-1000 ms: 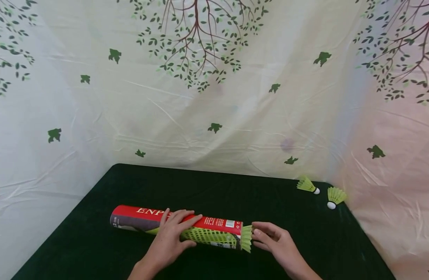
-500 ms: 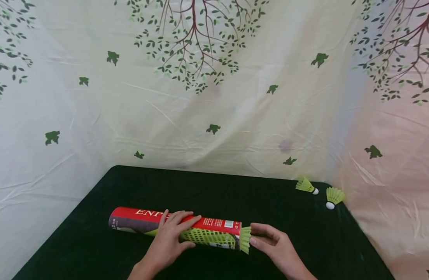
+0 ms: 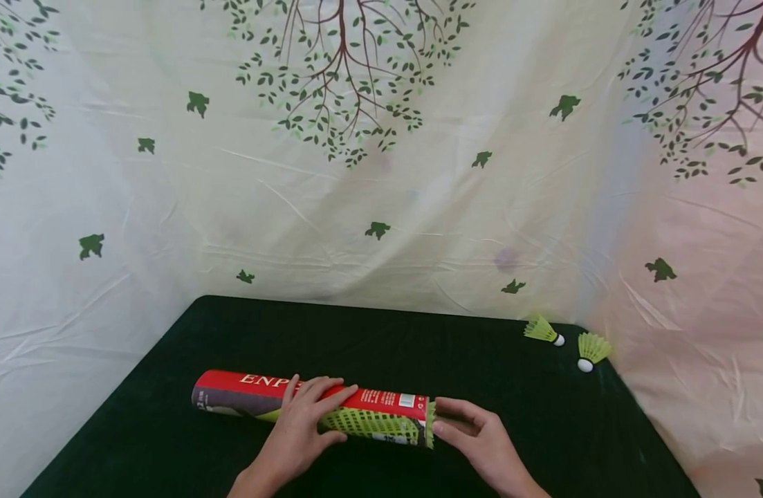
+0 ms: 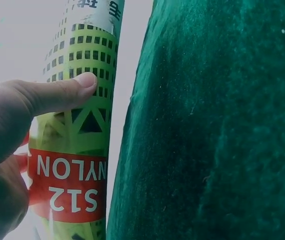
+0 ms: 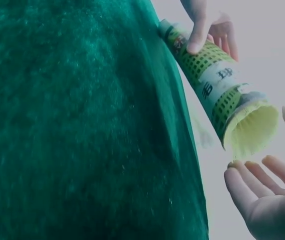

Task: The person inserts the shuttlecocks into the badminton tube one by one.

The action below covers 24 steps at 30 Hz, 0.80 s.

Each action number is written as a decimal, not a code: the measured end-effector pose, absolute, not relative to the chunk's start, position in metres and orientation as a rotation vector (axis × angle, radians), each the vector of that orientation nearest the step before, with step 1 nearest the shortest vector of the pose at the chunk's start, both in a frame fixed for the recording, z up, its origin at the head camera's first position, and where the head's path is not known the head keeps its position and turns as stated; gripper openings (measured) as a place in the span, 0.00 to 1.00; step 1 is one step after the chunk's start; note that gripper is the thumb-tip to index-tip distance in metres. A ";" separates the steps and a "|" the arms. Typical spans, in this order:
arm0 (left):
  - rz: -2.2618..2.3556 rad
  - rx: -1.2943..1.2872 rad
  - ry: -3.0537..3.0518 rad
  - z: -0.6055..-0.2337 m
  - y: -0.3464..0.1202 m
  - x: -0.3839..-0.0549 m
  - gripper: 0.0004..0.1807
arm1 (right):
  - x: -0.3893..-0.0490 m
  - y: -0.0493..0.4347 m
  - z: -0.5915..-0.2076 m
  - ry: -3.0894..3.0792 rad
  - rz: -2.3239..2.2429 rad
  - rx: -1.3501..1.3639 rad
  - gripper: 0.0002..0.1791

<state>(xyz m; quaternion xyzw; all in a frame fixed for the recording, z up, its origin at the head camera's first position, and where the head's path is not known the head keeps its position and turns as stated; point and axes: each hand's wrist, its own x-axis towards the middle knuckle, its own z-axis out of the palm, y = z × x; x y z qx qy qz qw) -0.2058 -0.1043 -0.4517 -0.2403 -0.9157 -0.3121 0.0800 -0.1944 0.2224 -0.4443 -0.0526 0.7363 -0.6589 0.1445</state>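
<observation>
A red, grey and green shuttlecock tube [image 3: 244,393] lies sideways on the dark green table [image 3: 138,443]. My left hand [image 3: 299,425] grips its middle, fingers over the top; the thumb [image 4: 65,95] lies against the printed side in the left wrist view. At the tube's right end, a yellow-green shuttlecock [image 5: 252,131] sits inside with just the skirt's rim showing; its cork is hidden. My right hand [image 3: 481,439] is at that end, fingertips by the rim. In the right wrist view its fingers [image 5: 252,182] are spread and loosely bent; whether they touch the rim I cannot tell.
Two more yellow-green shuttlecocks with white corks lie at the table's far right corner, one [image 3: 541,330] by the back edge and another [image 3: 593,349] beside it. Pale cloth walls [image 3: 331,228] printed with branches and leaves rise behind and beside the table.
The shuttlecock at the tube's right end has slid left into the tube, from skirt sticking out to only its rim visible. My right hand moved left with it; my left hand kept its grip.
</observation>
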 end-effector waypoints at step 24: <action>-0.951 -0.736 -2.745 -0.452 -0.108 -0.205 0.45 | -0.196 0.220 -0.443 2.171 -1.829 -0.186 0.32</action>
